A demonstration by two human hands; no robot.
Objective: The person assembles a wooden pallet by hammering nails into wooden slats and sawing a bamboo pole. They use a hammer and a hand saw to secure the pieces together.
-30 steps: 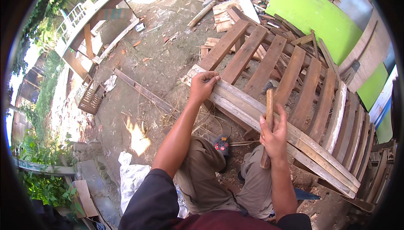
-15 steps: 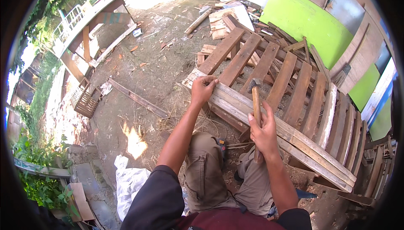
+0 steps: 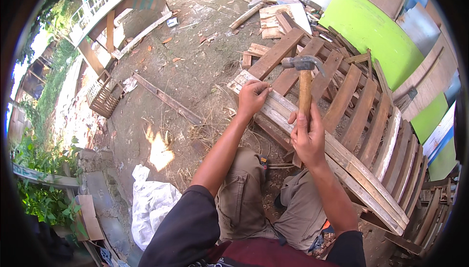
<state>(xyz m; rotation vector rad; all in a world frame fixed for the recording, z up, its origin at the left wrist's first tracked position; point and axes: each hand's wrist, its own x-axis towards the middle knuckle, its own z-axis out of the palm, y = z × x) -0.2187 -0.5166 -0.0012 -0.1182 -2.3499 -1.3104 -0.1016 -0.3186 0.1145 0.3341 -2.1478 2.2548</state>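
Note:
My right hand (image 3: 309, 137) grips a claw hammer (image 3: 305, 84) by its wooden handle, with the metal head raised above the boards. Over the far end of some pale, weathered wooden strips (image 3: 342, 157), my left hand (image 3: 254, 95) has thumb and fingertips pinched together. Whatever sits in that pinch is too small to make out. The strips lie lengthwise along the near edge of a frame of spaced brown slats (image 3: 359, 108).
Lime green panels (image 3: 371, 23) lean at the right behind scrap wood. Farther left stand a wooden bench-like structure (image 3: 110, 20) and a slatted crate (image 3: 104, 96). A loose wooden bar (image 3: 166, 98) lies on the dirt; a white sack (image 3: 152, 206) is beside my left arm.
The hammer has risen, its head now higher and turned sideways above the slats. My left hand stays pinched at the strips' far end. The whole view has shifted slightly.

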